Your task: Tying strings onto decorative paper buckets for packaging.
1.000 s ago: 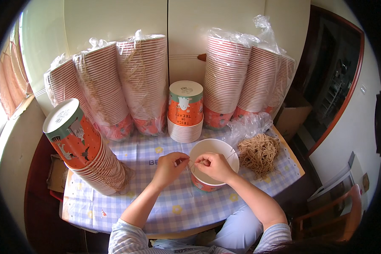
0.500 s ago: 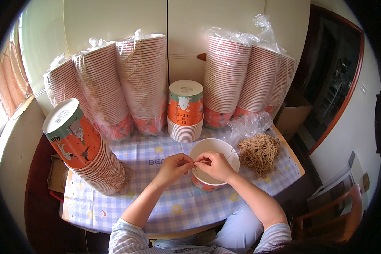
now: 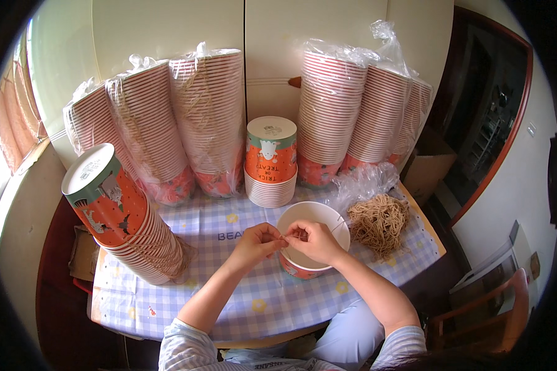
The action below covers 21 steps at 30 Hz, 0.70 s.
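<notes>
A white-lined paper bucket (image 3: 298, 272) with an orange printed outside stands upright in front of me. My left hand (image 3: 257, 242) is at its left rim, thumb and fingertips pinched together. Close beside it, my right hand (image 3: 314, 241) reaches over the bucket's mouth, also pinching. A thin tan cord runs between the fingertips, mostly hidden by the fingers. Another bit of cord (image 3: 338, 224) shows inside the bucket near its right rim. To the right of the bucket lies a tangled heap of tan cords (image 3: 379, 226).
On the checked tablecloth (image 3: 223, 309), an upside-down stack of buckets (image 3: 271, 151) stands behind my hands. Another stack (image 3: 120, 204) leans at the left, with cords draped on it. Tall plastic-wrapped stacks (image 3: 207, 117) line the back. Crumpled clear plastic (image 3: 368, 182) lies behind the cord heap.
My fingertips have shifted slightly at the bucket's left rim, still pinched close together. The bucket and the stacks stay in place.
</notes>
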Tool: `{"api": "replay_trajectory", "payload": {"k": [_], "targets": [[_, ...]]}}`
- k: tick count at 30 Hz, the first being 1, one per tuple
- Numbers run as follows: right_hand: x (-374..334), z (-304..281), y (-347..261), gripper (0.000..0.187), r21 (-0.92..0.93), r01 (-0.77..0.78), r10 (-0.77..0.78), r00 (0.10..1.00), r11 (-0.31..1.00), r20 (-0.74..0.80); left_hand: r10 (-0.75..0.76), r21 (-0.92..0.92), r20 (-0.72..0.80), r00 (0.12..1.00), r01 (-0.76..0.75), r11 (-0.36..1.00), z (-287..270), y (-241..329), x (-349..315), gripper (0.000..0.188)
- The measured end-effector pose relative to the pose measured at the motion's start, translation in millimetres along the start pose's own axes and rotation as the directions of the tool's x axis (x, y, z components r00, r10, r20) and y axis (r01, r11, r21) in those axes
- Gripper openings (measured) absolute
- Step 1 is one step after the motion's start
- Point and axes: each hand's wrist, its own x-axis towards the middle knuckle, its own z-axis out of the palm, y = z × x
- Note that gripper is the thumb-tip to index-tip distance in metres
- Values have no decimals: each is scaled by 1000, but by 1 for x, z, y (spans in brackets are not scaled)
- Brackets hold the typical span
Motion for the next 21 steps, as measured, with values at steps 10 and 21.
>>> {"api": "replay_trajectory", "payload": {"k": [10,21], "targets": [[-4,-9,-7,11,-443,467,-414,884,765,215,-48,-185,9,999,49,982,-6,-4,4,12],[-3,-6,-3,11,-305,318,-332,943,898,9,-9,-70,-8,1000,9,998,-4,-2,1,11]]}}
